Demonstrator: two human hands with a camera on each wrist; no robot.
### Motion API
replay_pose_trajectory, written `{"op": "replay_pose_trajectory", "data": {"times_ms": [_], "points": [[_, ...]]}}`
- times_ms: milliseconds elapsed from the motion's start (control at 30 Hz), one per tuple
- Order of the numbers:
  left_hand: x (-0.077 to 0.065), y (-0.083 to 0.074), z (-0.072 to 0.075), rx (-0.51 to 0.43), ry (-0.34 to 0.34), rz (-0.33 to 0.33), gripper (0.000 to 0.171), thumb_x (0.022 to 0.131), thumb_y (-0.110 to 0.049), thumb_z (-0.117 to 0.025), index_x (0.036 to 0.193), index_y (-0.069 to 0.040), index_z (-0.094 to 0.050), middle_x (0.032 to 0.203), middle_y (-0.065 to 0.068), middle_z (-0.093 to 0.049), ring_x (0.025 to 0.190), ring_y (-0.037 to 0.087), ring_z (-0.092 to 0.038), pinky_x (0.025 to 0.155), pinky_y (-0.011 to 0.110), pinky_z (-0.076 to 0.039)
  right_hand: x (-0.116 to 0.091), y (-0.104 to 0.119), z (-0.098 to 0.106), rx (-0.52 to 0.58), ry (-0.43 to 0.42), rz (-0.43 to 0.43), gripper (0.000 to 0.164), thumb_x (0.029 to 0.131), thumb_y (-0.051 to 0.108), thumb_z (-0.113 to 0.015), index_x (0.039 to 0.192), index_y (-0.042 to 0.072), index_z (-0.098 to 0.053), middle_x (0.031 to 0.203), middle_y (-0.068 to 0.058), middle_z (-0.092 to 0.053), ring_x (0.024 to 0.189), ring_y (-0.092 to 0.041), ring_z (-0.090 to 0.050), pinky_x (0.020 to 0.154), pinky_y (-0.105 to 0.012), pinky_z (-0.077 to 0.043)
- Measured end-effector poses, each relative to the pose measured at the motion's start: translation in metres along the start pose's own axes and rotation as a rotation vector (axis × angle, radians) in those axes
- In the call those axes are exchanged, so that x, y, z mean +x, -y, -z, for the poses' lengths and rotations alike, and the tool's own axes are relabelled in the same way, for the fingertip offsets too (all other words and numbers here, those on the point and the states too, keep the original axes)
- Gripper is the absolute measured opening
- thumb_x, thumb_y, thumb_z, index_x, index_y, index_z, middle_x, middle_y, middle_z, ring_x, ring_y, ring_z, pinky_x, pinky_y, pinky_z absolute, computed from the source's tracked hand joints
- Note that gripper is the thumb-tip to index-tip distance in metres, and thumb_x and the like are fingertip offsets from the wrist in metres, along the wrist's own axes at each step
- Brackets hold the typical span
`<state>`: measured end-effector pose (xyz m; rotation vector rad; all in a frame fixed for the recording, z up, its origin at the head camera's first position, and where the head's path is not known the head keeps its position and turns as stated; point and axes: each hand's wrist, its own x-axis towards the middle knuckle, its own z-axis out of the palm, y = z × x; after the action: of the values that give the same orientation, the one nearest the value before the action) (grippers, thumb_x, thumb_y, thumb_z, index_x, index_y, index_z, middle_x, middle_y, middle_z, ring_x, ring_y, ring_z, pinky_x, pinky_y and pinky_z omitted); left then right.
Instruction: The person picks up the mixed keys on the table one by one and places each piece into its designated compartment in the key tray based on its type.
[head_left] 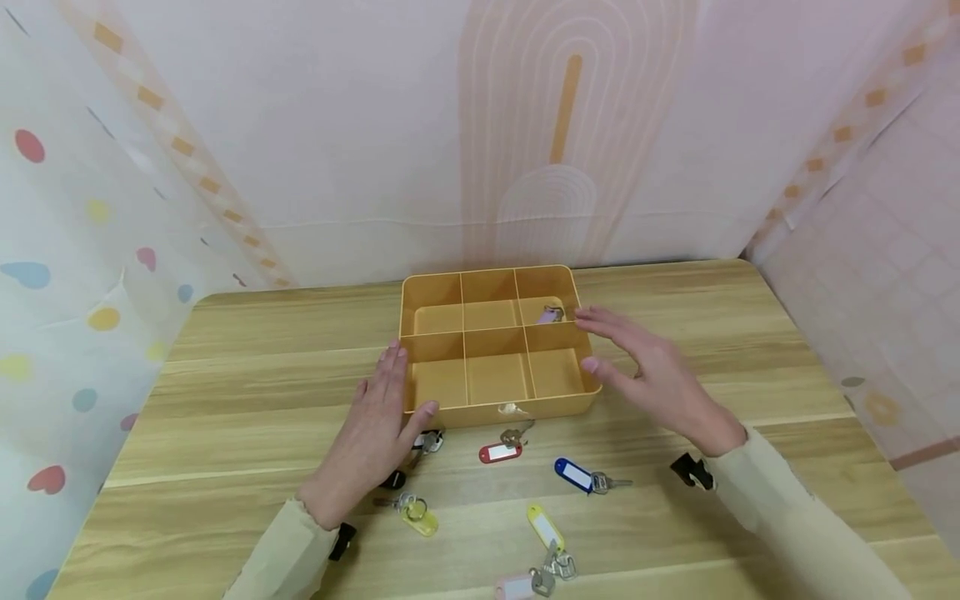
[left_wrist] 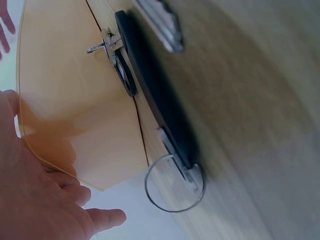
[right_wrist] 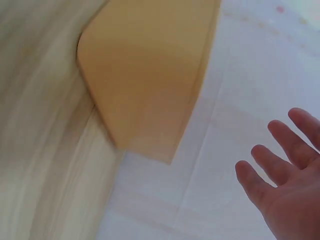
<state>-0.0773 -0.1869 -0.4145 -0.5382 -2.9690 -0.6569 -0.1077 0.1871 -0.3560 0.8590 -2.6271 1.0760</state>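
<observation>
An orange organizer box [head_left: 495,367] with several compartments stands toward the back of the wooden table. My left hand [head_left: 367,425] rests against its left wall, fingers straight along the side and thumb near the front corner. On the other side my right hand [head_left: 652,379] hovers by the right wall with fingers spread; the right wrist view shows it apart from the box. In the back right compartment lies a key with a purple tag [head_left: 550,314]. Just below my left hand are a key with a black tag [head_left: 429,442] and a second black tag [left_wrist: 155,85] with a ring.
Before the box lie keys with a red tag [head_left: 500,452], a blue tag [head_left: 574,474], two yellow tags, one at the left [head_left: 422,522] and one nearer the front [head_left: 545,528], and a pink tag [head_left: 516,588]. A patterned cloth [head_left: 360,125] hangs behind the table.
</observation>
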Motion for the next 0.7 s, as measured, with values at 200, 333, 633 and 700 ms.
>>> {"op": "replay_pose_trajectory", "data": {"times_ms": [200, 333, 633, 700], "points": [[0.001, 0.001, -0.001, -0.009, 0.005, 0.006, 0.085, 0.110, -0.046, -0.046, 0.163, 0.007, -0.007, 0.172, 0.022, -0.004, 0.158, 0.039, -0.009, 0.118, 0.070, -0.019, -0.019, 0.016, -0.011, 0.011, -0.069, 0.108, 0.048, 0.102, 0.037, -0.067, 0.139, 0.008, -0.065, 0.144, -0.011, -0.062, 0.133, -0.035, -0.057, 0.107, -0.062, -0.045], [0.002, 0.002, -0.001, -0.009, 0.007, 0.007, 0.084, 0.110, -0.046, -0.046, 0.163, 0.007, -0.007, 0.172, 0.021, -0.003, 0.158, 0.039, -0.008, 0.118, 0.071, -0.018, -0.031, 0.027, -0.017, 0.046, -0.053, 0.136, 0.047, 0.099, 0.035, -0.070, 0.137, 0.008, -0.065, 0.142, -0.010, -0.063, 0.131, -0.033, -0.059, 0.106, -0.060, -0.047], [0.003, 0.002, -0.002, 0.000, 0.006, 0.009, 0.083, 0.111, -0.046, -0.045, 0.163, 0.007, -0.007, 0.172, 0.020, -0.002, 0.158, 0.038, -0.008, 0.118, 0.071, -0.019, -0.059, 0.045, -0.039, 0.092, 0.129, 0.182, 0.048, 0.098, 0.031, -0.074, 0.142, 0.016, -0.062, 0.146, 0.000, -0.060, 0.134, -0.021, -0.057, 0.107, -0.045, -0.049], [0.004, 0.002, -0.002, 0.000, 0.006, 0.008, 0.083, 0.111, -0.046, -0.045, 0.163, 0.007, -0.007, 0.172, 0.020, -0.002, 0.158, 0.038, -0.008, 0.118, 0.070, -0.019, -0.064, 0.046, -0.045, 0.096, 0.160, 0.238, 0.046, 0.099, 0.031, -0.073, 0.141, 0.015, -0.063, 0.145, -0.001, -0.061, 0.132, -0.020, -0.058, 0.106, -0.042, -0.051]]}}
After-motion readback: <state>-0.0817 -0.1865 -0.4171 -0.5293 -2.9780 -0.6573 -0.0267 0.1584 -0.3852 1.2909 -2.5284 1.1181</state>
